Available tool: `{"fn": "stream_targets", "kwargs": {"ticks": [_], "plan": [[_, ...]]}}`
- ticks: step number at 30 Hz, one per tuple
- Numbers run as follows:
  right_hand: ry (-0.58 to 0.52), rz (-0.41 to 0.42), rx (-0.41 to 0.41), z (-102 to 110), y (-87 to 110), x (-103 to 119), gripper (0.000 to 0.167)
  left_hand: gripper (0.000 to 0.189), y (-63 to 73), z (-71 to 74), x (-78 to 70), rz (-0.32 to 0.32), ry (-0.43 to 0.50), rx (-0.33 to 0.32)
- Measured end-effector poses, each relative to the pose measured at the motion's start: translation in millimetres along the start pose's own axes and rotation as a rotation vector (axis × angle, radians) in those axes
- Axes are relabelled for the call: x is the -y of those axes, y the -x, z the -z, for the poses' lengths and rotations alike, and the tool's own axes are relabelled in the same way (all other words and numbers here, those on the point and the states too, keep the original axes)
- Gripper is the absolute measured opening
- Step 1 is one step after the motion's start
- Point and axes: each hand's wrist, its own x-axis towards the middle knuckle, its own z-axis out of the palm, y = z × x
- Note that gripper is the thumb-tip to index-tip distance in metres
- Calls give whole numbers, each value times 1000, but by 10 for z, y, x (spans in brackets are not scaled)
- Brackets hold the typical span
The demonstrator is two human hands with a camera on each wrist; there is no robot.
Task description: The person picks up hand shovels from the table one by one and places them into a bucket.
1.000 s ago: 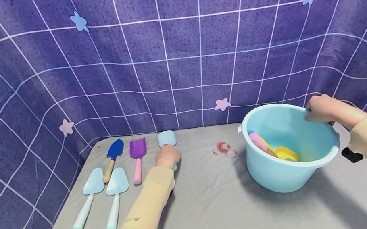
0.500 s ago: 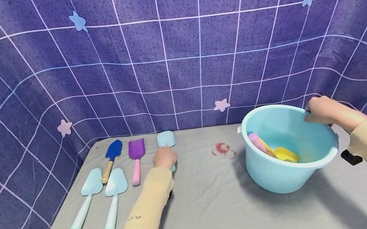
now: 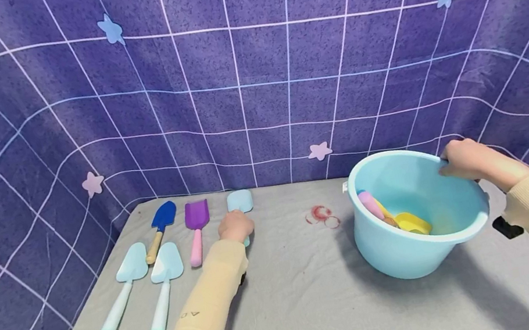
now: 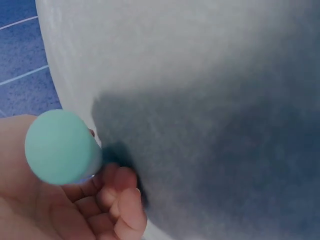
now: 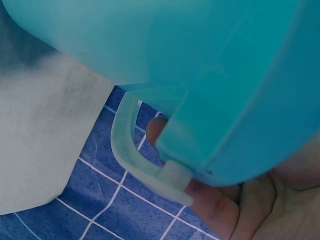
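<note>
My left hand (image 3: pixel 236 226) curls round the handle of a light blue toy shovel (image 3: pixel 240 200) at the back of the table. In the left wrist view, the rounded mint end of the handle (image 4: pixel 57 147) sticks out beside the palm, above curled fingers (image 4: pixel 131 210). A light blue bucket (image 3: pixel 402 253) stands tilted at the right, and my right hand (image 3: pixel 465 158) grips its rim at the far right side. The right wrist view has the fingers under the rim, next to a pale handle (image 5: pixel 122 140). Inside the bucket lie a yellow scoop (image 3: pixel 413 222) and a pink handle (image 3: pixel 370 205).
Left of my left hand lie a purple shovel (image 3: pixel 196 215) with a pink handle, a blue trowel (image 3: pixel 164 215) with a wooden handle, and two pale blue trowels (image 3: pixel 131 263). Red ring stains (image 3: pixel 321 214) mark the grey cloth. A purple curtain (image 3: pixel 264 100) hangs behind.
My left hand has shifted very slightly to the left and toward me along the handle. The right hand and the bucket stay where they were.
</note>
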Motion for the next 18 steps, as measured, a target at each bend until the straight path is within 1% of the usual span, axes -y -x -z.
{"fn": "stream_targets", "kwargs": {"ticks": [5,10,13,18], "plan": [[7,1,4,-9,1,-3,19,31,51,97,-19,1,-17,31],[23,-6,-8,-24,9,0,19,37,123,206,-48,-19,-29,40],[30,-11,-12,-23,5,3,22,36,137,255,-53,-18,-36,61],[38,-18,-17,-25,4,12,25,38,115,306,-66,6,-33,98]]}}
